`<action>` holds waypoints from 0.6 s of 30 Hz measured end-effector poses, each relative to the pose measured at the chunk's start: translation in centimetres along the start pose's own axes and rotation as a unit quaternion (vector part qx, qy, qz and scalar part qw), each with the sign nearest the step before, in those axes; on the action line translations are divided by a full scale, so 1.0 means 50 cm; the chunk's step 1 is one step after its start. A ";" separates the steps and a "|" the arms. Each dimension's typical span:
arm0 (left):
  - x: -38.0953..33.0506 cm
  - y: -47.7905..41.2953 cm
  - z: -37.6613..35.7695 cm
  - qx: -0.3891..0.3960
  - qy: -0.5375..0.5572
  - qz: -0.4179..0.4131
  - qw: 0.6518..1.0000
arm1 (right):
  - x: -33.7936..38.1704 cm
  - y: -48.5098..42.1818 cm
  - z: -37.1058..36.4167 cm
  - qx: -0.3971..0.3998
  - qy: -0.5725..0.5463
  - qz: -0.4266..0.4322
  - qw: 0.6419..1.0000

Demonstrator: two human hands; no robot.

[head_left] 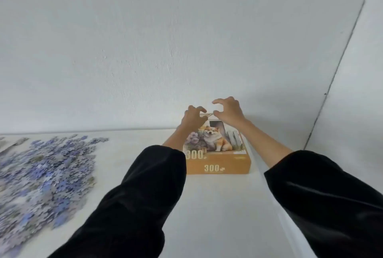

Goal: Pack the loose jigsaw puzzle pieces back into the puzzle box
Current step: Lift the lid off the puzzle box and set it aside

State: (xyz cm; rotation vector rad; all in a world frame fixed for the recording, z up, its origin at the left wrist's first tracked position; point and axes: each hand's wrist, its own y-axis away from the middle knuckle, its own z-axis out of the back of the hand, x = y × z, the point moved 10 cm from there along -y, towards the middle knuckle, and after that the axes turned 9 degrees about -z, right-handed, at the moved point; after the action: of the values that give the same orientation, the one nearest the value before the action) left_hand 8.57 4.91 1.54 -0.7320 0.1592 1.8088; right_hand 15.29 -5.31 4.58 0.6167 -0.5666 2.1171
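head view: we see both arms stretched forward over a white counter (217, 206).
left hand (193, 118): its fingers are curled over the far edge of the puzzle box (217, 162), and we read that as a grip on that edge.
right hand (229, 110): just beside the left hand, with its thumb at the same far edge and its other fingers bent like a claw above it; we cannot tell whether it grips the box.
puzzle box: orange, with a dog picture on its lid and "300" on its near side. It lies flat on the counter, under both hands and on the near side of them.
puzzle pieces (47, 175): a loose bluish heap on the counter, well to the left of the left hand and nearer to us, apart from the box.
sleeves (134, 195): black, ending short of both wrists, so the forearms are bare.
wall (165, 29): white, just beyond the hands, where the counter ends.
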 end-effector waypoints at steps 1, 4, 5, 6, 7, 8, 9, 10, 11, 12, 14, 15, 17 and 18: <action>0.016 0.015 -0.025 0.018 -0.022 0.027 0.999 | -0.019 0.009 -0.030 0.025 0.034 -0.015 0.999; 0.078 0.055 -0.066 0.020 -0.060 0.104 0.993 | -0.080 0.041 -0.107 0.086 0.089 -0.053 0.991; 0.091 0.063 -0.070 0.025 -0.052 0.117 0.991 | -0.099 0.053 -0.122 0.104 0.092 -0.069 0.988; 0.104 0.065 -0.071 0.027 -0.033 0.123 0.991 | -0.112 0.062 -0.127 0.112 0.097 -0.076 0.986; 0.115 0.063 -0.069 0.026 -0.011 0.124 0.992 | -0.119 0.063 -0.125 0.108 0.100 -0.078 0.986; 0.124 0.062 -0.068 0.025 0.007 0.122 0.992 | -0.119 0.065 -0.115 0.095 0.104 -0.077 0.987; 0.129 0.064 -0.073 0.030 0.023 0.119 0.992 | -0.118 0.066 -0.112 0.088 0.105 -0.077 0.988; 0.130 0.066 -0.077 0.032 0.032 0.113 0.992 | -0.116 0.064 -0.114 0.081 0.106 -0.073 0.988; 0.129 0.068 -0.079 0.031 0.040 0.109 0.993 | -0.115 0.062 -0.117 0.080 0.106 -0.073 0.989; 0.129 0.069 -0.078 0.024 0.045 0.103 0.993 | -0.112 0.062 -0.119 0.079 0.106 -0.073 0.988; 0.127 0.070 -0.075 0.017 0.045 0.097 0.994 | -0.115 0.056 -0.124 0.078 0.103 -0.082 0.988; 0.126 0.071 -0.074 0.016 0.045 0.096 0.994 | -0.116 0.054 -0.123 0.075 0.105 -0.089 0.988; 0.128 0.071 -0.074 0.018 0.049 0.096 0.994 | -0.122 0.050 -0.123 0.073 0.100 -0.103 0.987; 0.129 0.072 -0.074 0.020 0.051 0.095 0.994 | -0.124 0.050 -0.123 0.076 0.094 -0.110 0.986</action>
State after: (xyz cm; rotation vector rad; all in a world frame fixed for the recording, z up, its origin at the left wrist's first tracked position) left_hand 5.64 7.15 -5.86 -0.8034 0.3420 1.9428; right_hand 15.12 -6.77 -4.39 0.5292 -0.2213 1.9925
